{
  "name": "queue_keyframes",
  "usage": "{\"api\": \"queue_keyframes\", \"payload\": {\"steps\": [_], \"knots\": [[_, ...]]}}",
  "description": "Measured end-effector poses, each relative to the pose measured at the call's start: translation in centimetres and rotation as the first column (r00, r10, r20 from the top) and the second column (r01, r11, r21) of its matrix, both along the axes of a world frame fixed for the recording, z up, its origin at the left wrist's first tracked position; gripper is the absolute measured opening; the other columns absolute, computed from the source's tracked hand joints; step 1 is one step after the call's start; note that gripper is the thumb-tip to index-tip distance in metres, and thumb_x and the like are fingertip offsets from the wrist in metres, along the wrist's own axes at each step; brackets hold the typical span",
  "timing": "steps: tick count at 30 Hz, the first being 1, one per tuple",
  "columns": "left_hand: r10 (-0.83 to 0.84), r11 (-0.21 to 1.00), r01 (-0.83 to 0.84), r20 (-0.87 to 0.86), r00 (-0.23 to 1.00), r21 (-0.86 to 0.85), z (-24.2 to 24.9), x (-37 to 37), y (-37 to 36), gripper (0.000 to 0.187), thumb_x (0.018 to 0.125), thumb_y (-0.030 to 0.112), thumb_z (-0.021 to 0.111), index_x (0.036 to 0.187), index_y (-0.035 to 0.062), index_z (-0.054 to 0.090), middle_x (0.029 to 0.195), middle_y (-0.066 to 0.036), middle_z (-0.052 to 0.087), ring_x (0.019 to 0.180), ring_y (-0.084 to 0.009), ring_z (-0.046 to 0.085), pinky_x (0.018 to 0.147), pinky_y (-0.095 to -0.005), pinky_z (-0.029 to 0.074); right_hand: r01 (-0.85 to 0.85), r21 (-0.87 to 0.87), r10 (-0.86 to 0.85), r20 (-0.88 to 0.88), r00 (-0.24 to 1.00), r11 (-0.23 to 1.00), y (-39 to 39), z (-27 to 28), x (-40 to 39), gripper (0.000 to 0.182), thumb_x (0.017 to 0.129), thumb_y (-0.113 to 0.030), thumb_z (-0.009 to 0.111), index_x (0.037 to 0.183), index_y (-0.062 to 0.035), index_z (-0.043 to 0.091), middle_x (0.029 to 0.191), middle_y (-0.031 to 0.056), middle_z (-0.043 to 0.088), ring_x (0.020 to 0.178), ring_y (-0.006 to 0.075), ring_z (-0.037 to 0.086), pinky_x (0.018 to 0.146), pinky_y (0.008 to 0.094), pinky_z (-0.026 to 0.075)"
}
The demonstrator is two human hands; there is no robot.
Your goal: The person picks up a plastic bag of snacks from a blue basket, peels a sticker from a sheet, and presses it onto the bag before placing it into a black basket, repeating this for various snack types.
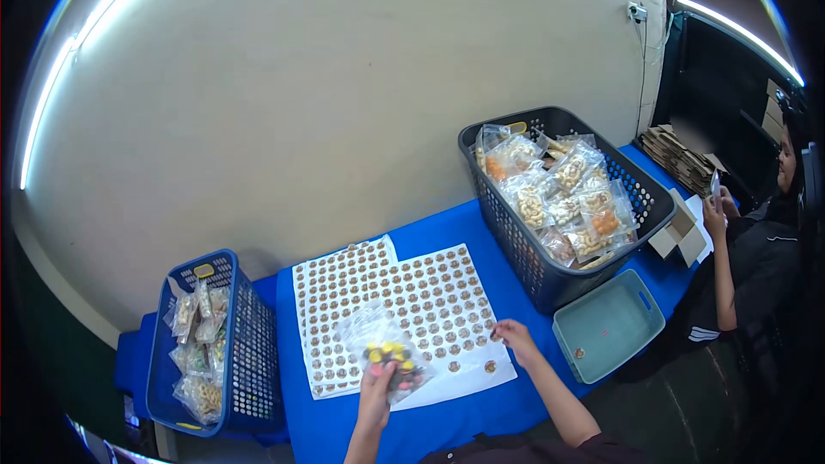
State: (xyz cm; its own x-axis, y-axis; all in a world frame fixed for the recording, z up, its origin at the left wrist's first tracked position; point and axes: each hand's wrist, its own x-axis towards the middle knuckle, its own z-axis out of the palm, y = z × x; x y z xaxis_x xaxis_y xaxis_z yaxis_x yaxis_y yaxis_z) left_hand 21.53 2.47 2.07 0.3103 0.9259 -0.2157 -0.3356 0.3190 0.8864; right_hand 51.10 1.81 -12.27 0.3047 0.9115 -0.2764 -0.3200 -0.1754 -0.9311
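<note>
My left hand (375,395) is closed on the lower edge of a clear plastic bag (391,357) with yellow, dark and pink pieces inside. The bag is over a white sheet of round brown stickers (430,292), hiding some of them. At the sheet's right edge, my right hand (517,342) pinches a round brown sticker at its fingertips. Gaps show in the rows on the lower part of the sheet, and a single sticker (491,367) is near its lower right corner. A second sticker sheet (331,292) lies to the left.
A black basket (533,262) full of bagged snacks stands at the back right. In front of it is a green tray (593,357) with a small round sticker inside. A blue basket (253,361) with snack bags is at left. Another person (756,266) stands at the right, near stacked cardboard (679,155).
</note>
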Motion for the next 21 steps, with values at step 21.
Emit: {"api": "queue_keyframes", "payload": {"steps": [21], "knots": [[-0.051,0.971,0.052,-0.012,0.999,0.233,2.6,4.0,-3.6,0.039,0.088,0.014,0.049,0.122,-0.0011,0.036,0.109,-0.013,0.051,0.096,-0.0158,0.053,0.080,-0.0270,0.045,-0.141,0.388,-0.110,0.556,0.824,0.911,-5.2,19.2,-11.3,0.023,0.069,-0.004,0.067,0.090,-0.0003,0.057,0.072,0.0036,0.062,0.067,0.0052,0.053,0.064,0.0208,0.038]]}}
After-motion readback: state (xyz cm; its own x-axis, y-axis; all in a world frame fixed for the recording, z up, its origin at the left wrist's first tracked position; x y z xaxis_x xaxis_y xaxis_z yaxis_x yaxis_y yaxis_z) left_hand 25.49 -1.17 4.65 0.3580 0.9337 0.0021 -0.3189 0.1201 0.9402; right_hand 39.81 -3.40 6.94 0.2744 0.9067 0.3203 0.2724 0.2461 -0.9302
